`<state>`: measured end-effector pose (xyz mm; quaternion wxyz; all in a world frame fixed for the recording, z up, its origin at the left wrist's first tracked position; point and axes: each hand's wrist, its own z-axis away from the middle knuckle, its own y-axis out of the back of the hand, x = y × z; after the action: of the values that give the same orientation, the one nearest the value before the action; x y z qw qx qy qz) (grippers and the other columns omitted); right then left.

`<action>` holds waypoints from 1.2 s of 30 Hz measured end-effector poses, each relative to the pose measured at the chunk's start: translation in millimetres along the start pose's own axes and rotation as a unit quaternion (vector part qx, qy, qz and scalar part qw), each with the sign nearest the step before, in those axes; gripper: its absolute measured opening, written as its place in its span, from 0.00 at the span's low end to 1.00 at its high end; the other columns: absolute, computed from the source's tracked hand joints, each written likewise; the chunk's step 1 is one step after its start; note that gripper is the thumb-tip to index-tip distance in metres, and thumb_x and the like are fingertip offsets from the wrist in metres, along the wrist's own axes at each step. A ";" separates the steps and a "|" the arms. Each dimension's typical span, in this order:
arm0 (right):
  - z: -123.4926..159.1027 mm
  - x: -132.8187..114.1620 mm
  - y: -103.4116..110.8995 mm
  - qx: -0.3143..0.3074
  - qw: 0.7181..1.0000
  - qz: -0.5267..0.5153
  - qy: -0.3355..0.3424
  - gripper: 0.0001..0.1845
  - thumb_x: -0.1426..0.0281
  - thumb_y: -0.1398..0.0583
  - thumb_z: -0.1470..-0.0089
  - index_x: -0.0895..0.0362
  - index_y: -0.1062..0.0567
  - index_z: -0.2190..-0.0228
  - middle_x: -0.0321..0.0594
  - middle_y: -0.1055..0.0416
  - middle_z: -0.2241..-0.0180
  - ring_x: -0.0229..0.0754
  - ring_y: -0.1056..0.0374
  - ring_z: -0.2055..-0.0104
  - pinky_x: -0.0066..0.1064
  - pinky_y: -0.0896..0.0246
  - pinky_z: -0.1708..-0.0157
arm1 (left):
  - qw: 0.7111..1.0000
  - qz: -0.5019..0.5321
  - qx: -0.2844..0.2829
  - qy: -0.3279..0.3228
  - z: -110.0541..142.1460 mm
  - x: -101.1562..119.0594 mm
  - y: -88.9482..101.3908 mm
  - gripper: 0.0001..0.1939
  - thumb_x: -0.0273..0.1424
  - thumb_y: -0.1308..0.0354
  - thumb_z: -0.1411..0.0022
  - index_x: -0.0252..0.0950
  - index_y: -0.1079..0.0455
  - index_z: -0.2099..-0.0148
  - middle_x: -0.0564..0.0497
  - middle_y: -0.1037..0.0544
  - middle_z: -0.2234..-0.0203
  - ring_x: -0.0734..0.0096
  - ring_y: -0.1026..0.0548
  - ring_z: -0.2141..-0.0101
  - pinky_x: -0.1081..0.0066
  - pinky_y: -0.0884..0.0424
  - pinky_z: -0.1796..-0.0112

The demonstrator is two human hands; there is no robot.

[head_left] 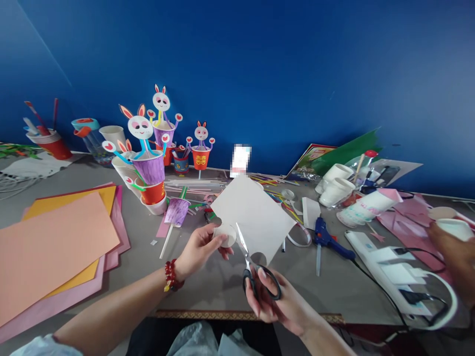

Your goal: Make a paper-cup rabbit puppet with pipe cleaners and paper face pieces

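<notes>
My left hand (202, 251) pinches a small round white paper disc (227, 236) between thumb and fingers. In my right hand (276, 299) is a pair of scissors (246, 253) with black handles; its blades point up and away from me and look closed or nearly so. Their tips lie just right of the disc. Behind both hands rests a sheet of white paper (256, 212), turned cornerwise, with curved bites cut from its edges. A purple paper-cup piece on a white stick (178, 211) lies left of the sheet.
Rabbit-faced cup figures (148, 163) stand at back left. Stacked coloured paper (59, 237) covers the left side. To the right are a blue glue gun (330, 240), a power strip (388, 272) with plugs and cords, and paper cups (336, 188). Another person's hand (451, 252) holds a cup at far right.
</notes>
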<state>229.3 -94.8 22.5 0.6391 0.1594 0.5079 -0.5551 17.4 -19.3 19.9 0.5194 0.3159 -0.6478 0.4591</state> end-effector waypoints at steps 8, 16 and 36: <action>-2.3 -6.5 11.0 0.017 0.986 0.158 0.053 0.28 0.44 0.42 0.45 0.57 0.37 0.68 0.33 0.32 0.81 0.25 0.53 0.88 0.20 0.60 0.88 | 0.995 0.025 -0.096 0.027 2.0 -8.8 2.9 0.16 0.41 0.41 0.36 0.31 0.31 0.62 0.45 0.19 0.75 0.72 0.23 0.79 0.73 0.29 0.73; -12.7 -0.8 10.5 0.005 0.977 0.182 0.113 0.29 0.42 0.44 0.45 0.56 0.39 0.68 0.32 0.34 0.81 0.27 0.52 0.85 0.21 0.57 0.86 | 0.988 0.079 -0.126 0.048 3.5 -15.0 5.4 0.13 0.38 0.40 0.36 0.32 0.31 0.61 0.46 0.18 0.75 0.71 0.23 0.78 0.73 0.28 0.74; -23.1 5.8 16.2 0.026 0.970 0.198 0.141 0.32 0.38 0.44 0.49 0.56 0.37 0.71 0.32 0.35 0.84 0.28 0.53 0.87 0.22 0.57 0.88 | 0.990 0.060 -0.115 0.054 2.9 -16.2 7.7 0.14 0.40 0.40 0.36 0.32 0.31 0.59 0.45 0.18 0.75 0.71 0.23 0.79 0.73 0.29 0.73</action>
<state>231.8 -74.8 1.9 0.6537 0.3500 0.5370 -0.4022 13.7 -20.1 2.1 0.5583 0.1890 -0.6850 0.4283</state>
